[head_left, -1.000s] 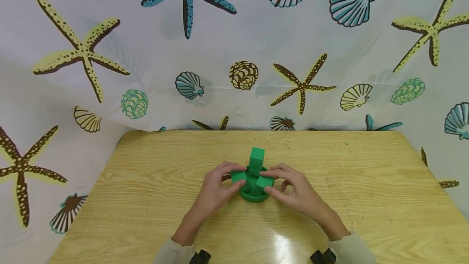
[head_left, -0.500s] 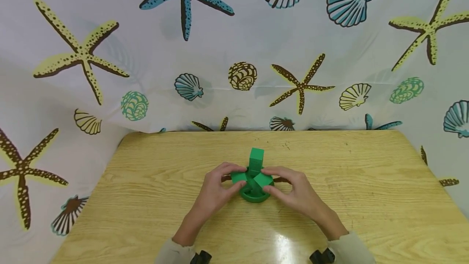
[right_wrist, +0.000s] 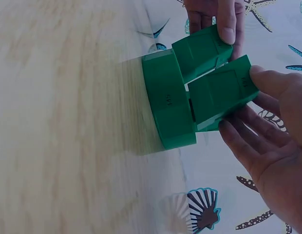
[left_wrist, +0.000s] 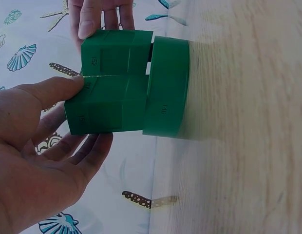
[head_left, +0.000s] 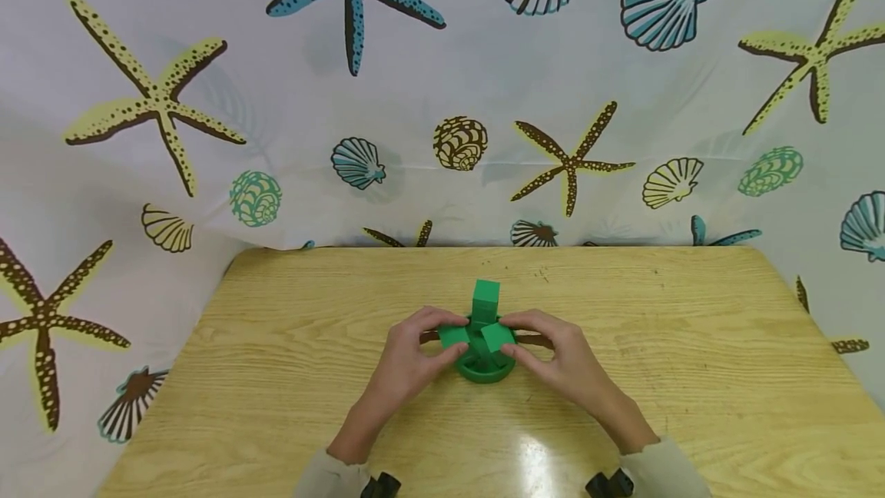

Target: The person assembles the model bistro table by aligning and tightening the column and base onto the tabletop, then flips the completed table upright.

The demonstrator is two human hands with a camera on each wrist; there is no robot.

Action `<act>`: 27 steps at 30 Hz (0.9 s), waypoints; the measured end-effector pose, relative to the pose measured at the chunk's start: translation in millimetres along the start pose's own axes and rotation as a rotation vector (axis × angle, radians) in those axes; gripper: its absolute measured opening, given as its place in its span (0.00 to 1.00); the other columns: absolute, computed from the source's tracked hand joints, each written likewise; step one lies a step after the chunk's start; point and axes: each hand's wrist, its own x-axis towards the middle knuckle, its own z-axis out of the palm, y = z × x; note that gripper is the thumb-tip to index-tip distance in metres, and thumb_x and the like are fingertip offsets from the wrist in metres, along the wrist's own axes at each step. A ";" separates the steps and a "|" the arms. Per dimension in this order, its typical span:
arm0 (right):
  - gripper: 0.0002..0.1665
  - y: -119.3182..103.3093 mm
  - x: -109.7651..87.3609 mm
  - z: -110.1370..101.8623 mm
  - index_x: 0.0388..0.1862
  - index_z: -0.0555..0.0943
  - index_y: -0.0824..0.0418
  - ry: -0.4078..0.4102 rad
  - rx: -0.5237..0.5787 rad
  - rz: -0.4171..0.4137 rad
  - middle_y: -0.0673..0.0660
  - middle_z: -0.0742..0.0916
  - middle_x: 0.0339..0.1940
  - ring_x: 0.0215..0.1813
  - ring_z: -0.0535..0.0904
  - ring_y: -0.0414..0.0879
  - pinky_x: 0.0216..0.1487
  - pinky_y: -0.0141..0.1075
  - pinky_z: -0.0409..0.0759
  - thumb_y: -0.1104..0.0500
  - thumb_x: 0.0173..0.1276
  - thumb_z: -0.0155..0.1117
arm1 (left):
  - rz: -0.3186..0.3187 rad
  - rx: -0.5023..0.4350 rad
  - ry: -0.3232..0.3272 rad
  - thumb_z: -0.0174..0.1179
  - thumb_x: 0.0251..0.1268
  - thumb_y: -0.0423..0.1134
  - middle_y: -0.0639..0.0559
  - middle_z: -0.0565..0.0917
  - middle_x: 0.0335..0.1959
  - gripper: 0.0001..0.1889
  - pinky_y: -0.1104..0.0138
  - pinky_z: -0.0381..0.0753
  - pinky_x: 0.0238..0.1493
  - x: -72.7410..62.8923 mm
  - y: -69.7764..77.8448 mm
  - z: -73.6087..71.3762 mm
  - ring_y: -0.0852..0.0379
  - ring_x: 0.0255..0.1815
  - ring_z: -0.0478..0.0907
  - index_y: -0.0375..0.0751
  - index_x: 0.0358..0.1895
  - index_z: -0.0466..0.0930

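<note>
A round green base (head_left: 485, 376) sits on the table with three green blocks standing in it. My left hand (head_left: 413, 352) pinches the left block (head_left: 453, 336) by its upper end, thumb in front and fingers behind. My right hand (head_left: 563, 352) pinches the right block (head_left: 497, 337) in the same way. Behind these two rises the taller-looking back block (head_left: 486, 295), untouched by either hand. In the right wrist view, the right block (right_wrist: 219, 92) leans a little and a gap shows at the base's rim (right_wrist: 168, 100). Their lower ends are hidden inside the base.
The wooden table (head_left: 290, 329) spreads out on both sides of the base. A white cloth (head_left: 415, 83) printed with starfish and shells hangs behind the table's back edge and along its sides.
The right block has turned and shifted slightly inward, away from me, with my right fingers and thumb following it. My left hand and its block have stayed nearly still.
</note>
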 end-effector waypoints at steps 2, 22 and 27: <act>0.19 1.0 0.5 1.7 0.58 0.83 0.61 0.021 -0.021 -0.008 0.54 0.87 0.54 0.56 0.84 0.51 0.51 0.45 0.87 0.65 0.69 0.72 | 0.005 0.002 0.001 0.74 0.62 0.31 0.50 0.84 0.51 0.15 0.58 0.85 0.54 0.1 0.8 0.0 0.51 0.53 0.83 0.40 0.53 0.88; 0.26 3.7 2.7 11.2 0.70 0.79 0.51 0.022 -0.258 0.106 0.48 0.78 0.52 0.45 0.79 0.40 0.44 0.37 0.86 0.51 0.75 0.68 | -0.005 -0.002 0.008 0.74 0.61 0.30 0.50 0.85 0.51 0.15 0.55 0.85 0.54 0.3 0.3 1.7 0.52 0.53 0.83 0.40 0.52 0.89; 0.24 4.8 0.0 1.2 0.69 0.79 0.58 0.033 -0.195 0.098 0.53 0.82 0.59 0.54 0.82 0.46 0.50 0.41 0.87 0.60 0.75 0.67 | -0.028 -0.013 0.009 0.74 0.61 0.31 0.54 0.85 0.50 0.15 0.55 0.85 0.55 0.4 -0.6 1.3 0.54 0.54 0.82 0.47 0.51 0.89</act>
